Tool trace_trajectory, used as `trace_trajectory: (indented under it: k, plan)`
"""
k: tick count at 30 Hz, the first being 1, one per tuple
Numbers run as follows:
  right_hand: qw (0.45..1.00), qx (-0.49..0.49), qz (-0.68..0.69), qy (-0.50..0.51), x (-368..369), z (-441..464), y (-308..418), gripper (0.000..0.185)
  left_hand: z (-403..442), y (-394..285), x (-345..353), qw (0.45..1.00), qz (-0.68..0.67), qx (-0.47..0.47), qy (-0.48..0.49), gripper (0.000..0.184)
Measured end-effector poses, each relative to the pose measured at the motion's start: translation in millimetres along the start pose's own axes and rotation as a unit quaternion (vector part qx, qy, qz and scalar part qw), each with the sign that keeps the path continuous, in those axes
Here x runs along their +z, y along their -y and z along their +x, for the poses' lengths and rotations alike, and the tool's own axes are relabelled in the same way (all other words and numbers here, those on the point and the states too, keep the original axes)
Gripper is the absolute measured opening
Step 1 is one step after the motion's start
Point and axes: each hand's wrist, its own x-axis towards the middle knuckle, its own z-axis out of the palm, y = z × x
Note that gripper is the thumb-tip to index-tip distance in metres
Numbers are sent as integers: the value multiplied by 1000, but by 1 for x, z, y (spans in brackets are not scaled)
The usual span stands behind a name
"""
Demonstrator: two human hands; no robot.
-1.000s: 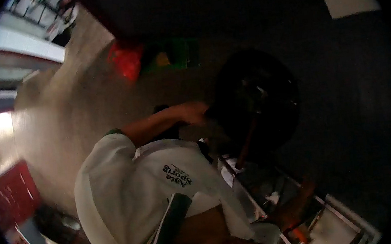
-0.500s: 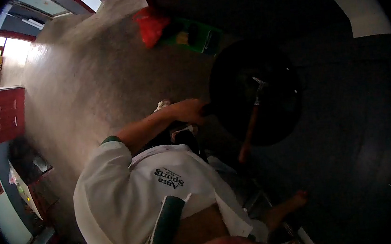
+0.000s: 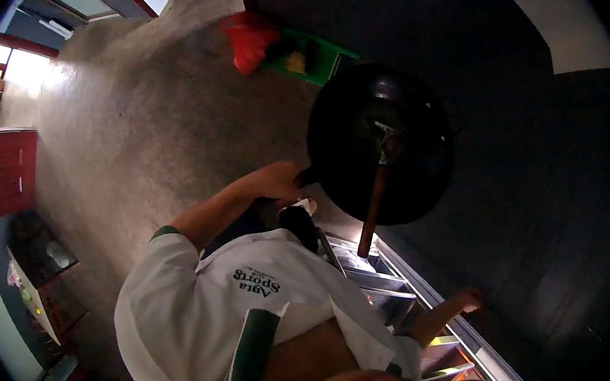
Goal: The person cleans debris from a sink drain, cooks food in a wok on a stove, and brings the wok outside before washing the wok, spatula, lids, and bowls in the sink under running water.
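Note:
My left hand [image 3: 280, 180] is closed around the short handle of a black wok [image 3: 421, 172], which is in front of me. A wooden-handled spatula [image 3: 374, 209] leans in the wok, its metal head inside and its handle sticking out over the rim toward me. Some greenish bits show dimly at the bottom of the pan. Off to the right, my right hand [image 3: 468, 299] has its fingers curled at the edge of a cabinet with metal racks [image 3: 383, 278]. Whatever those fingers hold, if anything, is hidden.
A dark surface [image 3: 525, 191] spreads along the right. Beyond the wok lies a green tray [image 3: 314, 61] with a yellowish item on it, beside a red plastic bag [image 3: 250, 41]. Concrete floor [image 3: 136, 118] stretches ahead left, and a dark red cabinet [image 3: 2, 172] stands far left.
The wok and spatula have shifted slightly left in view, with my left hand still on the handle. The cabinet racks below, dim before, are now brightly lit. The whole view is brighter.

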Motion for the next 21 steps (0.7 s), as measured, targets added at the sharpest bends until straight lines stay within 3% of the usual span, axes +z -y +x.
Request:
trace_trajectory:
  k: [2, 4, 5, 8, 9, 10, 11, 12, 14, 16, 19, 20, 21]
  plan:
    - [981, -44, 186, 18, 33, 4, -52, 17, -25, 16, -7, 996, -50, 70, -35, 32]
    - [926, -93, 364, 36, 19, -11, -43, 19, -45, 24, -24, 997, -37, 68, -30, 30]
    - [892, -126, 420, 106, 32, -44, -40, 20, -45, 45, -31, 998, -20, 54, -30, 28]
    - [824, -87, 477, 293, -46, -155, 40, 23, -79, 67, -54, 999, 16, 31, -25, 25]
    - [823, -90, 479, 292, -78, -183, 73, 23, -86, 77, -61, 999, 14, 33, -28, 25]
    - [839, -405, 256, 256, -112, -208, 103, 25, -96, 86, -68, 999, 33, 26, -21, 23]
    - [730, -659, -6, 181, -132, -225, 125, 28, -107, 96, -74, 998, 52, 18, -14, 21]
    - [730, -659, -4, 181, -131, -235, 132, 28, -110, 108, -74, 998, 53, 17, -16, 21]
    - [634, -718, -194, 212, -142, -258, 149, 35, -121, 137, -77, 998, 55, 0, -30, 21]
    - [577, -760, -216, 206, -157, -286, 181, 38, -136, 158, -79, 999, 41, 5, -24, 24]
    - [509, -836, -169, 116, -143, -315, 216, 16, -168, 180, -80, 997, 11, -15, -69, 29]
    - [485, -830, -228, 156, -165, -336, 242, 16, -181, 193, -80, 998, 25, -9, -52, 29]
    - [496, -829, -216, 143, -153, -346, 254, 14, -187, 200, -79, 997, -12, -12, -69, 29]
